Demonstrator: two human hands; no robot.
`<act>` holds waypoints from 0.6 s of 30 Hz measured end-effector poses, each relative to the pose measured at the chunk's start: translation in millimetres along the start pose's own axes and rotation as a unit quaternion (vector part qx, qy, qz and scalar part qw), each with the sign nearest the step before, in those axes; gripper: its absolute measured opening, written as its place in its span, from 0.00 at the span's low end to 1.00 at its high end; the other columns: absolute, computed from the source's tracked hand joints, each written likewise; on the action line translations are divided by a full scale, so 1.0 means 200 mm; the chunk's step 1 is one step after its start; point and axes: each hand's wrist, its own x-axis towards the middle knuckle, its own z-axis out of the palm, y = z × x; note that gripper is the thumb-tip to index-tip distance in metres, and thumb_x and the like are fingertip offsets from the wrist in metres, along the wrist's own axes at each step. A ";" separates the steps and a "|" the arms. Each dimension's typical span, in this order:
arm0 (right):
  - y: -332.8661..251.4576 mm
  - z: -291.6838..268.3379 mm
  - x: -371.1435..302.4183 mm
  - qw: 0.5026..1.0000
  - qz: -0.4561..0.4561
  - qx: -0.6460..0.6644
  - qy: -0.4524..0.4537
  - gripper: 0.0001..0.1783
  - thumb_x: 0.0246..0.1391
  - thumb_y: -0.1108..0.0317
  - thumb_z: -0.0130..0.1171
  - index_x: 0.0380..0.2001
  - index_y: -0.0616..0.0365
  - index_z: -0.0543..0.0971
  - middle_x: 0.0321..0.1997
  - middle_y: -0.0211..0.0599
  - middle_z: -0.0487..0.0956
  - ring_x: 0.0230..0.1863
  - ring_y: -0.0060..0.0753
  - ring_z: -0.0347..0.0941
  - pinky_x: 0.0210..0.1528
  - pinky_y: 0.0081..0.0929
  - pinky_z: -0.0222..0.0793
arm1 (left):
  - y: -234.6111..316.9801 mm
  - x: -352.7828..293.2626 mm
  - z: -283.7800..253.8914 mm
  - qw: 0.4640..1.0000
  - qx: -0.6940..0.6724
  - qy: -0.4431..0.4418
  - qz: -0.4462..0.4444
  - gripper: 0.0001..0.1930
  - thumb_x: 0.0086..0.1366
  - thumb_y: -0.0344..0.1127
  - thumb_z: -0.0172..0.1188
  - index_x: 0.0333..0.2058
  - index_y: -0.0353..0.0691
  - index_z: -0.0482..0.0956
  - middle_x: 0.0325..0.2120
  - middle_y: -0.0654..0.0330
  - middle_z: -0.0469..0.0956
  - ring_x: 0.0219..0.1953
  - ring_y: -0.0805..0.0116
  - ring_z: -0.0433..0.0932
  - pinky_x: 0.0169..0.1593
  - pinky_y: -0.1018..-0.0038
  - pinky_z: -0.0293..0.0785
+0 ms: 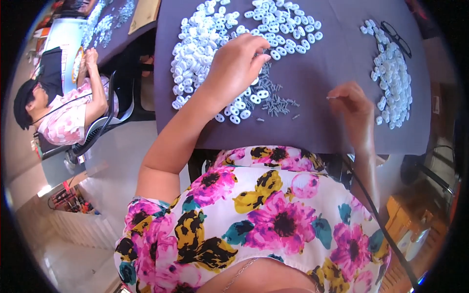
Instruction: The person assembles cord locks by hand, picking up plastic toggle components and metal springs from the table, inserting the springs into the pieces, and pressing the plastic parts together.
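Observation:
My left hand [240, 59] is over a heap of small white oval plastic pieces with two holes [200, 53]. Its thumb and fingertips are a little apart, and nothing shows between them. More of the same ovals [281, 29] lie spread just beyond the fingers. Below this hand is a pile of small grey screws [279, 103], partly hidden by the wrist, with a few ovals among them. Toward the right, my right hand [352, 102] hovers above the cloth, smeared by motion. Its fingertips pinch together at a tiny pale spot too blurred to name.
A long pile of white pieces [393, 83] lies along the right of the dark tablecloth [312, 132], with black-framed glasses [396, 38] at its far end. On the left, another person [73, 105] sits at a second table holding loose small parts [103, 31]. A cardboard box [403, 219] stands lower right.

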 end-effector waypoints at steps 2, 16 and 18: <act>-0.01 0.01 0.01 0.998 -0.005 -0.059 0.002 0.05 0.52 0.81 0.56 0.34 0.62 0.77 0.32 0.27 0.74 0.32 0.17 0.71 0.33 0.16 0.69 | 0.00 0.05 0.03 0.998 0.050 -0.009 0.024 0.11 0.55 0.33 0.62 0.38 0.40 0.77 0.30 0.56 0.76 0.31 0.56 0.77 0.36 0.68 0.73; 0.03 0.05 0.00 0.997 0.033 0.058 -0.049 0.06 0.52 0.80 0.56 0.35 0.64 0.75 0.32 0.28 0.74 0.32 0.16 0.71 0.32 0.15 0.69 | -0.01 0.04 0.02 0.998 0.013 -0.058 0.012 0.04 0.55 0.28 0.59 0.31 0.38 0.76 0.27 0.56 0.73 0.32 0.55 0.75 0.35 0.65 0.71; 0.00 0.09 0.01 0.995 0.050 0.067 -0.046 0.06 0.52 0.80 0.56 0.35 0.63 0.75 0.32 0.28 0.74 0.31 0.16 0.71 0.33 0.15 0.69 | -0.01 0.06 0.02 0.998 0.042 -0.042 0.032 0.06 0.56 0.30 0.59 0.33 0.38 0.76 0.28 0.56 0.73 0.33 0.55 0.76 0.37 0.65 0.71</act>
